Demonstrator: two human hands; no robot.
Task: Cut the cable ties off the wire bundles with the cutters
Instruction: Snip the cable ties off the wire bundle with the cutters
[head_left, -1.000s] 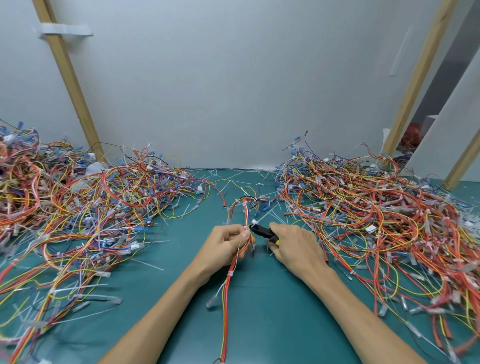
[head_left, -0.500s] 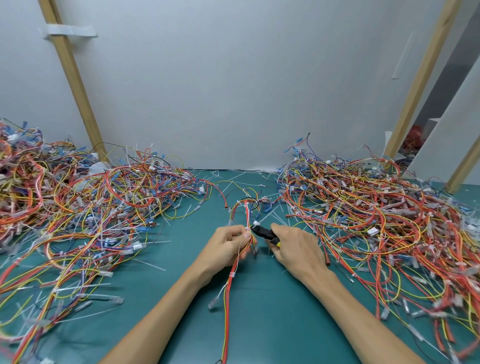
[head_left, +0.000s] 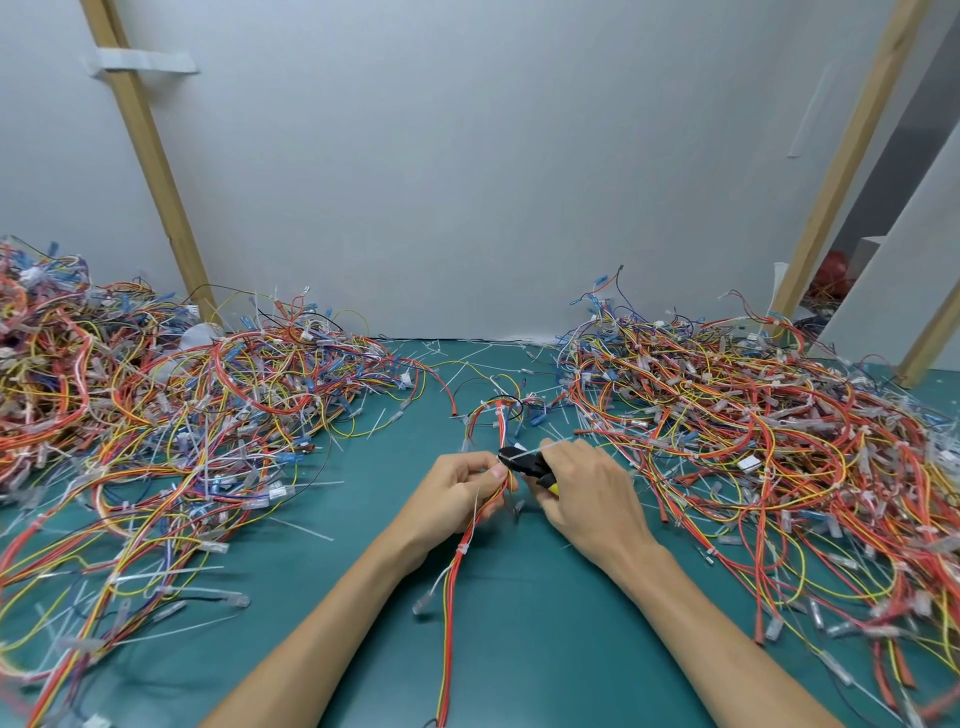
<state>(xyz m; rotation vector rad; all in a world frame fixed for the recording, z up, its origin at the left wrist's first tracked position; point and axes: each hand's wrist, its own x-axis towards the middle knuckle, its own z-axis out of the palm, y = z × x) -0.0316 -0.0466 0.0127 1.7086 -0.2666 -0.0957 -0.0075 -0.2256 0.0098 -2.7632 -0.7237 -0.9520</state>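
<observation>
Now the cutters (head_left: 525, 463) are set at a cable tie (head_left: 557, 445) on the wire bundle (head_left: 466, 530).
The bundle is pinched by the curled fingers of the left hand (head_left: 457, 488) over the middle of the table (head_left: 545, 634), so the tie is presented; the cutters are gripped in the closed right hand (head_left: 587, 493), nose at the tie, wire heaps (head_left: 208, 415) kept towards the side edges.

A wiring workshop is indicated by a green counter (head_left: 545, 597), wire heaps (head_left: 156, 415) at nine and three o'clock, and wood-braced panels (head_left: 467, 182).
</observation>
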